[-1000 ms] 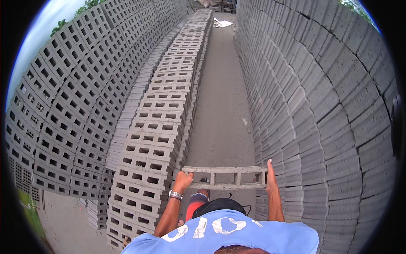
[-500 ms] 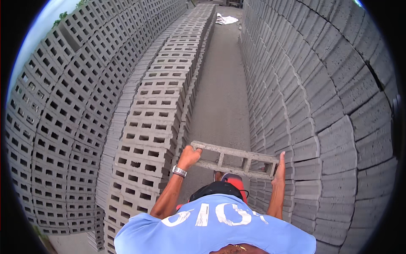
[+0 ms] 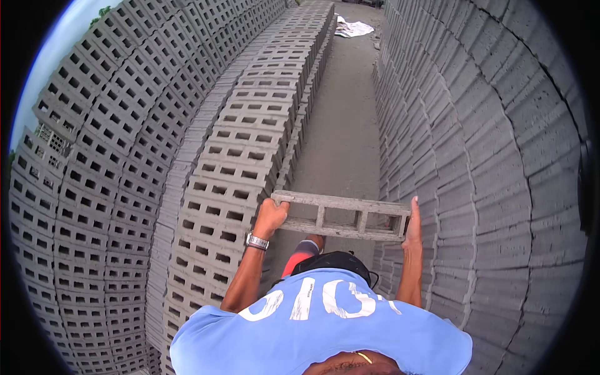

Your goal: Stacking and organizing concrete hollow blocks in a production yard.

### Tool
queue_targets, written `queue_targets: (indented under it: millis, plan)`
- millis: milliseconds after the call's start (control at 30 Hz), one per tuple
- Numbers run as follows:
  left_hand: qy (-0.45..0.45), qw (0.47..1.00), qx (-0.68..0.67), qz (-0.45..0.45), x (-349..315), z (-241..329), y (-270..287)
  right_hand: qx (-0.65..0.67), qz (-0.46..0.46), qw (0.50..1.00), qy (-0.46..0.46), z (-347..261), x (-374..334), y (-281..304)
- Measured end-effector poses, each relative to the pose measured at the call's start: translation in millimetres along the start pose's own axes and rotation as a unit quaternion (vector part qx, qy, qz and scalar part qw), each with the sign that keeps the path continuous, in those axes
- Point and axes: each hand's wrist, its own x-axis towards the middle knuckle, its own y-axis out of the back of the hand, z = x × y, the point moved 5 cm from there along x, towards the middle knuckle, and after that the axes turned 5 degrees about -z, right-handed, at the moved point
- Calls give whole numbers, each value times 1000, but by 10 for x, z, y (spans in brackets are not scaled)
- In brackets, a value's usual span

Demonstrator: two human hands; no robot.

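Between my two hands hangs a grey hollow concrete block (image 3: 350, 204), its three openings showing the ground below. My left hand (image 3: 271, 217), with a metal watch (image 3: 257, 241) at the wrist, grips the block's left end, thumb over the edge. Against the opposite end my right hand (image 3: 413, 230) presses its palm, the fingers pointing up and mostly hidden behind the hand. The block is held out ahead of my waist, nearly level from side to side.
A long row of stacked hollow blocks (image 3: 232, 164) runs close on my left, with a taller stack (image 3: 119, 134) beyond it. Another high block wall (image 3: 456, 162) lines the right. A narrow dirt path (image 3: 340, 134) leads ahead to a crumpled white sheet (image 3: 354, 29).
Both hands and the block sit a little higher in view, and the block has become more level. A red-clad leg now shows left of centre instead of right. The stacks have shifted in view.
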Motion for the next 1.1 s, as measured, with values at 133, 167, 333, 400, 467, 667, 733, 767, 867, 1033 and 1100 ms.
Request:
queue_targets:
  millis: [133,167,333,400,467,667,733,767,867,1033,1100]
  plan:
    - [31,999,9,-22,1330,617,-97,7,12,1000,-13,-704,1228,-271]
    - [15,1000,-2,-19,1681,818,-122,-8,8,1000,-23,-936,1515,-322]
    - [-37,999,-22,-1,3411,1715,-274,-5,38,999,-12,-1820,3080,-672]
    - [-33,999,-19,-1,4101,2027,-362,-9,37,999,-17,-2095,3821,-763]
    - [-27,1000,-11,0,4770,2356,-438,-10,38,999,-6,-2415,4688,-965]
    - [13,997,-61,45,6606,3009,-300,2,-69,996,-49,-3145,7004,-1610]
    - [29,992,-111,56,7126,3301,-240,6,-33,999,-6,-3529,7740,-1880]
    - [38,991,-109,74,7344,3591,-205,2,-37,999,-10,-3712,8122,-1987]
    - [32,988,-124,84,8271,3986,-152,14,-143,988,-64,-4109,9242,-2507]
    - [39,974,-177,138,9989,4454,-155,-77,-136,984,-80,-4596,11155,-3134]
    - [13,969,-198,145,11014,4578,-281,-156,19,985,67,-4700,12225,-3066]
